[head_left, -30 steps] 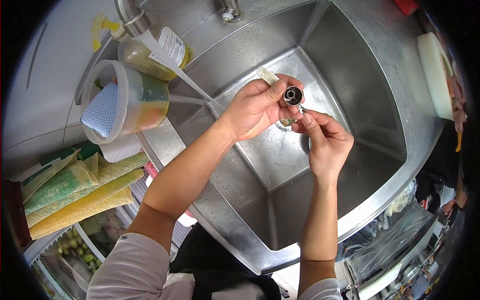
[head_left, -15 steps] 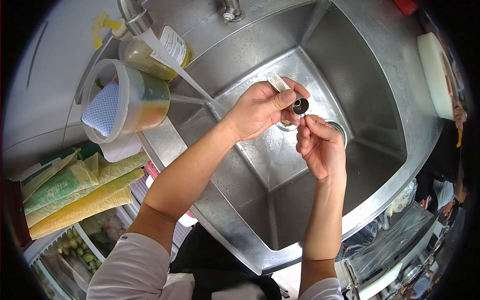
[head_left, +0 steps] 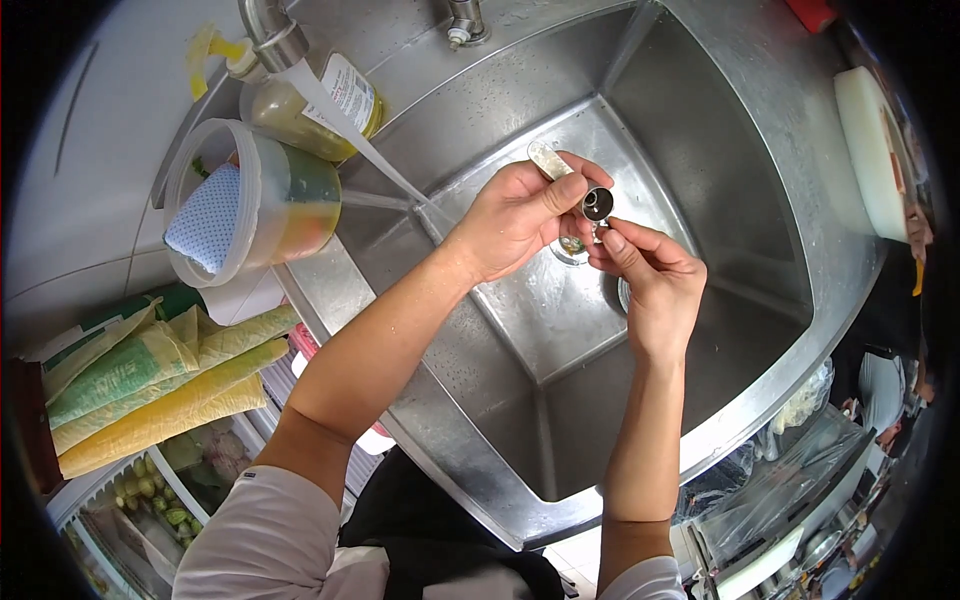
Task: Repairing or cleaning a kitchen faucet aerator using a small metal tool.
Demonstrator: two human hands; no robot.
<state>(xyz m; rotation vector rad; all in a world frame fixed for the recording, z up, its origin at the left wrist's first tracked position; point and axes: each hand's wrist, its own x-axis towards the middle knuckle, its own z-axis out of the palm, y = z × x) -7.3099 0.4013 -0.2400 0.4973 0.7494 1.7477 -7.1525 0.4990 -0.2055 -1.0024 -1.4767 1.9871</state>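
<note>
Over the sink [head_left: 570, 330], my left hand [head_left: 515, 215] grips a small metal piece [head_left: 597, 204] with a flat strip-like end and a round, hollow cup. The cup's dark opening faces up toward me. My thumb presses along its side while the other fingers wrap beneath. Just below the cup, my right hand [head_left: 655, 280] pinches thumb and fingers together on something small at its edge. What lies in that pinch is mostly hidden by the fingers. Below both hands, the sink drain [head_left: 570, 252] shows in part.
Water runs from the faucet [head_left: 275, 35] into the sink's left side. A plastic tub [head_left: 290, 200] holding a blue-dotted cloth [head_left: 205, 222] stands left, beside a yellow pump bottle [head_left: 300, 110]. Wrapped bundles [head_left: 165, 375] lie below. A white block [head_left: 870, 150] rests on the right rim.
My right hand has turned and shifted slightly, its fingers now flatter under the cup. My left hand and the metal piece have moved a little up and left.
</note>
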